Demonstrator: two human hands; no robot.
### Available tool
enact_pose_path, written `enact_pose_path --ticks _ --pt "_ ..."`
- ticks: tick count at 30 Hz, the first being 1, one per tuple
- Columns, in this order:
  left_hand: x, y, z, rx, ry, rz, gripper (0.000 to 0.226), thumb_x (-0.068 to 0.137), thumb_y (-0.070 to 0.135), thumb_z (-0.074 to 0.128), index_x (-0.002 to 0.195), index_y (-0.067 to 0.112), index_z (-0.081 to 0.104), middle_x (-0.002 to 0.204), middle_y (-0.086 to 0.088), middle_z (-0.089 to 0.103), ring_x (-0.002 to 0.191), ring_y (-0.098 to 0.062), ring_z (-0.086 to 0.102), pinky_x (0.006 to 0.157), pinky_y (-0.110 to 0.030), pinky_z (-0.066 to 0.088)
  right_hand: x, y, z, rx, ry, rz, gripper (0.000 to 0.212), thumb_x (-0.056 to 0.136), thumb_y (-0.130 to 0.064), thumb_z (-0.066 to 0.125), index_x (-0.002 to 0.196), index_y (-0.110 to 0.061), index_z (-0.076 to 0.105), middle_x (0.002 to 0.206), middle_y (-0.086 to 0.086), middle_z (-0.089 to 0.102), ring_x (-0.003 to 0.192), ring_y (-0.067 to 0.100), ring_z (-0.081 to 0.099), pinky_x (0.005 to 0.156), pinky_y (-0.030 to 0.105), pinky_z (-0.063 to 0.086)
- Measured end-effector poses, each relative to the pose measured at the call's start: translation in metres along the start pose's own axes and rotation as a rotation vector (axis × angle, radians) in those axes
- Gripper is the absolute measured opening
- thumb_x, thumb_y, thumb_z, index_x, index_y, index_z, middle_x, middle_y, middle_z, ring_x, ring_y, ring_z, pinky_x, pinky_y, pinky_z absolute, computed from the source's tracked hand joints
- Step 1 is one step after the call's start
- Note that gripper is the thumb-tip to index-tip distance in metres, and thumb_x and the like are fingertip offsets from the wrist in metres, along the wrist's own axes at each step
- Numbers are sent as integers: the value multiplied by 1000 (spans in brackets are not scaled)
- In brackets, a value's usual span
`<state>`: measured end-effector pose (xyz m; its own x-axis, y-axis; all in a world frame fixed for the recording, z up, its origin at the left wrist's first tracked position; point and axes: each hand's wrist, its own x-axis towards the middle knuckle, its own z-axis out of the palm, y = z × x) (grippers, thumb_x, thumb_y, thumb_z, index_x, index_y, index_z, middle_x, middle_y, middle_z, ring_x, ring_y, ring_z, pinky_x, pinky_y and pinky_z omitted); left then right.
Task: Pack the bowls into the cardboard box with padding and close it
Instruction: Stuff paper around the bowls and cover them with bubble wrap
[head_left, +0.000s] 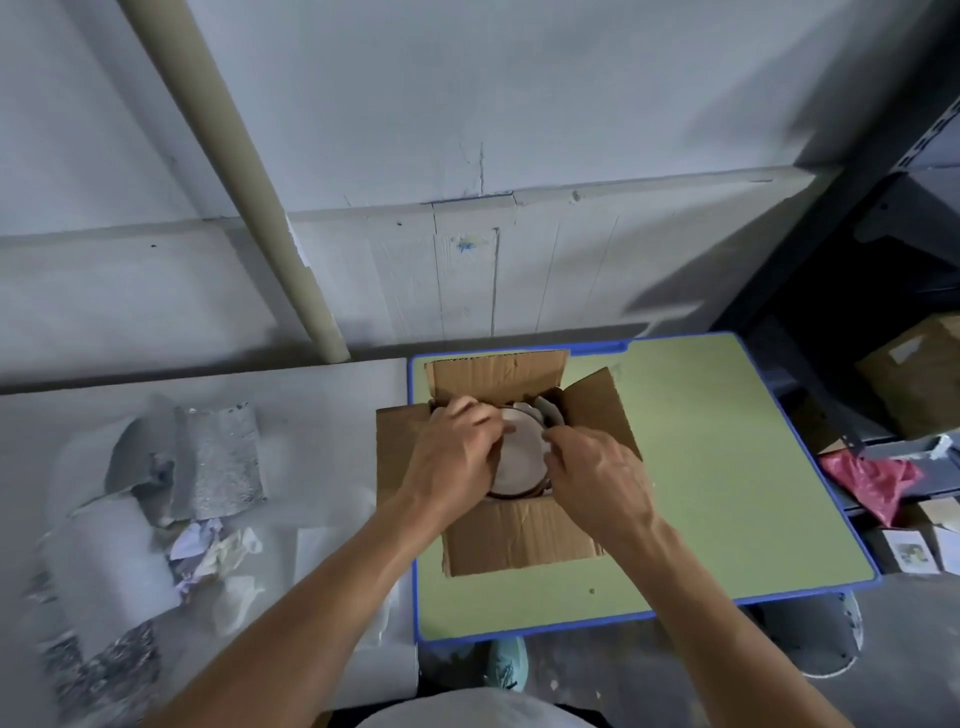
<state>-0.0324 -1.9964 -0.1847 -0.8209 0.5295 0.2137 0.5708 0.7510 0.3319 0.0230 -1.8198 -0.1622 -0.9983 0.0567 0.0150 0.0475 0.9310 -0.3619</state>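
Note:
An open cardboard box (519, 540) stands on a green table with a blue rim (727, 467), all its flaps folded outward. Inside lies a pale round bowl (522, 452) with a dark rim, and white padding (545, 408) shows behind it at the far side. My left hand (457, 447) reaches into the box from the left, fingers curled over the bowl's left edge. My right hand (592, 467) comes in from the right, fingers curled at the bowl's right edge. The hands hide much of the box's inside.
Left of the table lies a heap of foam sheets (104, 561), silver bubble wrap (218, 462) and crumpled paper (208, 551). A pole (249, 171) leans on the wall. A dark shelf with a red bag (872, 480) and another carton (919, 379) stands right.

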Motion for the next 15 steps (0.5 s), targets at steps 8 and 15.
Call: enact_pose_path --ticks 8,15 --pt "-60 -12 -11 113 187 -339 18 92 24 61 108 21 67 94 5 57 88 -19 45 70 -31 41 9 -23 16 -4 -142 -138 27 91 -23 53 115 -18 67 122 1 63 116 24 51 86 40 51" --pt "-67 -5 -7 50 139 -325 26 93 33 58 111 15 65 99 0 57 90 -19 47 72 -34 48 10 -39 21 -11 -230 -213 24 92 -22 49 109 -19 67 114 2 63 110 24 53 81 42 51"
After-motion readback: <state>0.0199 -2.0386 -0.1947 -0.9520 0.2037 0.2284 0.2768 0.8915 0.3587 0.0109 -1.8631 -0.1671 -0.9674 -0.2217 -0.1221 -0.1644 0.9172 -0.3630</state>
